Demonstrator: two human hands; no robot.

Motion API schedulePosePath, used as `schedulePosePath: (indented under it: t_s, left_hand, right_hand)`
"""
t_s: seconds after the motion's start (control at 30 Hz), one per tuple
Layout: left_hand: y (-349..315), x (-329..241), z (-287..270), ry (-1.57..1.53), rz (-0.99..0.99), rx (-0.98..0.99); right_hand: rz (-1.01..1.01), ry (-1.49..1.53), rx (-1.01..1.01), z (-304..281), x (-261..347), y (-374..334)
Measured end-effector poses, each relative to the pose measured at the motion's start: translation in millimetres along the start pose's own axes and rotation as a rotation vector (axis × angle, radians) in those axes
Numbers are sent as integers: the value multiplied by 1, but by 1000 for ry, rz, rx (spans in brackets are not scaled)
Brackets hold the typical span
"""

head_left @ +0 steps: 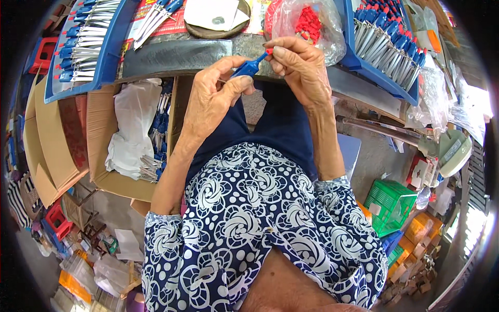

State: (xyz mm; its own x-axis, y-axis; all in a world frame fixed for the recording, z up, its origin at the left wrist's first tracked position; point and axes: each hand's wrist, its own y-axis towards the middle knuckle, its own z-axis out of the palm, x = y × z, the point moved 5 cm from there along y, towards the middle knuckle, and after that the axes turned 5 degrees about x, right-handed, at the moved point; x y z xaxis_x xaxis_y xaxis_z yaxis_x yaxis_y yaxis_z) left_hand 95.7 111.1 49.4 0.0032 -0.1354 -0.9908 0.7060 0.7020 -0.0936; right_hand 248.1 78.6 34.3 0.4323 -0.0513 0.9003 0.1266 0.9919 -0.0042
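In front of my body, over the table edge, my left hand (pixel 217 91) is closed around a blue-handled tool (pixel 248 68). A thin bit of metal shows between the fingers; the rest of that end is hidden in the palm. At the tool's narrow blue end, the thumb and fingers of my right hand (pixel 304 65) pinch a small red cap (pixel 269 51), which touches or sits on the tip. Just beyond the right hand, a clear plastic bag (pixel 332 36) holds a heap of red caps (pixel 309 25).
Blue trays (pixel 110 62) (pixel 387 80) full of similar tools flank the table. Several loose tools (pixel 156 23) lie near a round board (pixel 208 32) with white paper. A dark flat bar (pixel 176 57) runs along the edge. Below left stands an open cardboard box (pixel 117 184); a green crate (pixel 390 208) is at right.
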Motion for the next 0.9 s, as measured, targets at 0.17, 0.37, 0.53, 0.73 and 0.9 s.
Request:
schedulePosePath:
  t_s: [0.17,0.37,0.53,0.73,0.9]
  left_hand:
    - [-2,1,-1,37,-9,-1]
    - [-5,-1,-2,70,-19,-5]
    - [-5,0,-2,61,-22,10]
    - [-5,1,-2,83,-8,0]
    - [-6,4,-2,212,2,-28]
  right_hand:
    - [-7,-31,20,1,2,-2]
    - [-23,-63,20,2,3,-4]
    - [-11,-117,36,2,2,-5]
    - [-6,-86,58,2,-1,-4]
    - [-1,-114,71,0,-5,-5]
